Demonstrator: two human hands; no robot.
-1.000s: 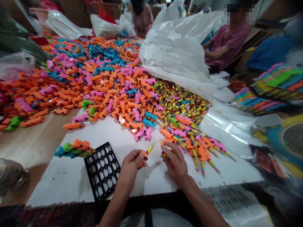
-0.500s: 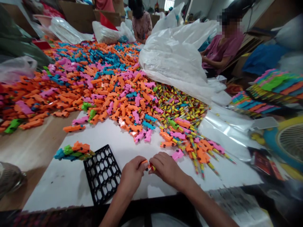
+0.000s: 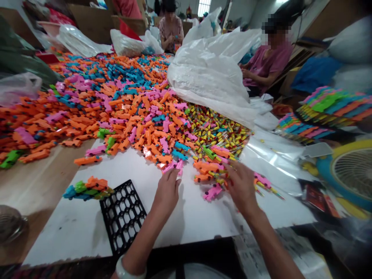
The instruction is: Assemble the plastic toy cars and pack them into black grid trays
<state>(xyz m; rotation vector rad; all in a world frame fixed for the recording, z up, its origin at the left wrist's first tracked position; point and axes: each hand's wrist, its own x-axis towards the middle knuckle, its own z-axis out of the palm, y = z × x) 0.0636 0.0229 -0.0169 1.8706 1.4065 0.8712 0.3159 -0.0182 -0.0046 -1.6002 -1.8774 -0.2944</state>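
Observation:
My left hand (image 3: 167,192) reaches over the white sheet, fingertips at a pink toy car (image 3: 178,166) on the front edge of the heap; its fingers are stretched and I see no firm grip. My right hand (image 3: 241,186) is over a loose group of toy cars fitted on yellow pencil-like sticks (image 3: 218,176). Its fingers are apart, partly covering the sticks below. Just left of it lie an orange toy car (image 3: 203,178) and another pink car (image 3: 213,192). A black grid tray (image 3: 123,217) lies left of my left arm, with several stick-mounted cars (image 3: 87,188) at its top left corner.
A large heap of toy cars (image 3: 87,112) spreads across the table. Yellow sticks (image 3: 217,131) spill out beside a big white plastic bag (image 3: 209,73). Stacked finished rows (image 3: 337,102) and a fan (image 3: 353,170) stand at right. Two people sit beyond the heap.
My hands, together holding an orange car and a yellow stick before, have parted. The left moved forward to the pink car; the right moved right and forward over the stick-mounted cars.

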